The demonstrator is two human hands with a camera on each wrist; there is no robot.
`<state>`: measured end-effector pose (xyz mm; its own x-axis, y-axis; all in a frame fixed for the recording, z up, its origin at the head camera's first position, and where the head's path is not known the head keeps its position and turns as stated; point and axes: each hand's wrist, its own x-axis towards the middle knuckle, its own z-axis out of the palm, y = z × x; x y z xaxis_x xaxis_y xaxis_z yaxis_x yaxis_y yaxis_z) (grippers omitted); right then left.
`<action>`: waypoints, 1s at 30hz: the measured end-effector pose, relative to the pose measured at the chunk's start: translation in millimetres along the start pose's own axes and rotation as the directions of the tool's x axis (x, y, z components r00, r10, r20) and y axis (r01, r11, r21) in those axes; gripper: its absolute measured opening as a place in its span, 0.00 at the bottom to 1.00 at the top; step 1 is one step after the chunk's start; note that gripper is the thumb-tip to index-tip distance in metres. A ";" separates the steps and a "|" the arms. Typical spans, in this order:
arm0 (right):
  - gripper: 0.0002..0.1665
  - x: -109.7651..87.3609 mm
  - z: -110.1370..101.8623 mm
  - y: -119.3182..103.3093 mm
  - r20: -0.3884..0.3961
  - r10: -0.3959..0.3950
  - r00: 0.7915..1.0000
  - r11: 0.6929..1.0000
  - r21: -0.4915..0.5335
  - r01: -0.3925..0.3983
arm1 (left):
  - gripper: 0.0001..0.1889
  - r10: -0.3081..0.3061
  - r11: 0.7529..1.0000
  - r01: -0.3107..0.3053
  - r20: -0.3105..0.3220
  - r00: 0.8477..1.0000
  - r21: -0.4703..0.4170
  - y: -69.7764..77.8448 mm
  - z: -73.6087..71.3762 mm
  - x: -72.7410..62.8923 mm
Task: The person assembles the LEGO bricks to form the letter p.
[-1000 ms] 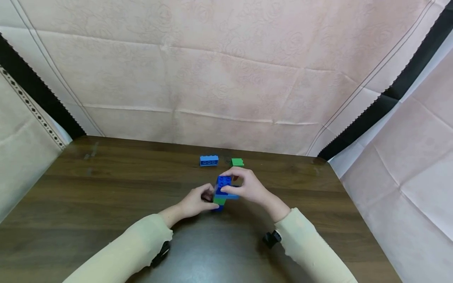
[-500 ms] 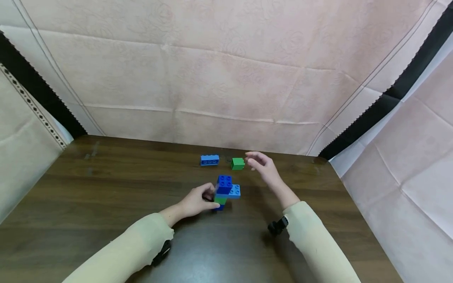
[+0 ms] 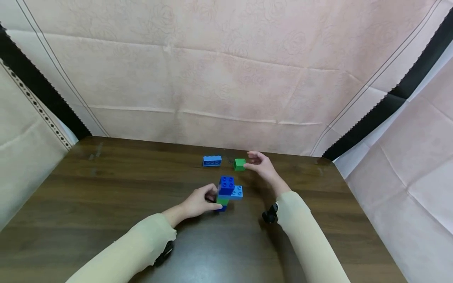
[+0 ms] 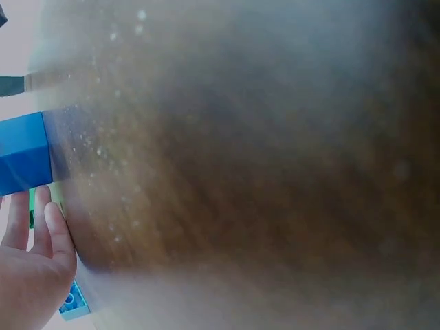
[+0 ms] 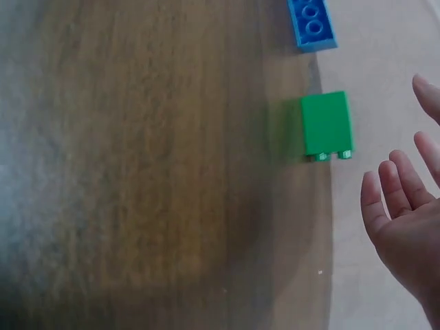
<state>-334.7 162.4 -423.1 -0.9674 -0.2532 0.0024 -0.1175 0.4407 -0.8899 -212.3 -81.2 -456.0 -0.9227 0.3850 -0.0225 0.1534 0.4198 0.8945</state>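
A stack of building bricks (image 3: 227,184) stands upright mid-table: dark blue on top, a light blue brick jutting right, green and dark blue beneath. My left hand (image 3: 196,201) holds its lower part between thumb and fingers; in the left wrist view the fingers lie along the bottom blue brick (image 4: 25,155). A green brick (image 3: 239,164) rests farther back, its studs turned toward my right hand in the right wrist view. Thumb and fingers spread, my right hand (image 3: 264,168) hovers just right of that brick, the thumb tip right at its edge.
A light blue brick (image 3: 212,161) lies on its side near the table's back edge, hollow underside toward me. Behind the brown wooden table (image 3: 134,184) hangs a pale patterned cloth (image 3: 226,78). Dark wrist devices (image 3: 270,214) show under both sleeves.
My right hand has let go of the stack's top and gone back and right to the green brick, its thumb now closer to it. The left hand stays at the stack.
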 end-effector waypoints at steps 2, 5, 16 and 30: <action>0.33 3.5 1.2 4.9 0.018 0.007 1.000 1.000 -0.022 -0.007 | 0.14 -0.007 1.000 0.007 0.001 1.000 -0.004 -0.2 0.7 0.1; 0.37 6.4 3.5 10.8 0.035 0.024 0.999 0.999 -0.039 -0.023 | 0.14 -0.016 1.000 0.016 0.004 1.000 -0.005 -0.4 1.1 -0.2; 0.37 13.7 13.8 15.5 0.051 0.062 0.997 0.995 -0.082 -0.057 | 0.14 -0.001 1.000 0.001 0.004 1.000 0.004 1.4 0.0 0.3; 0.26 16.7 23.8 20.0 0.039 0.074 0.996 0.987 -0.146 -0.068 | 0.14 0.014 1.000 -0.014 0.000 1.000 -0.002 -3.1 -0.2 1.1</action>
<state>-347.9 146.5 -451.7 -0.9639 -0.2534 -0.0814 -0.0834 0.5780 -0.8118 -213.9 -82.2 -458.7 -0.9204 0.3909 -0.0099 0.1656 0.4124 0.8958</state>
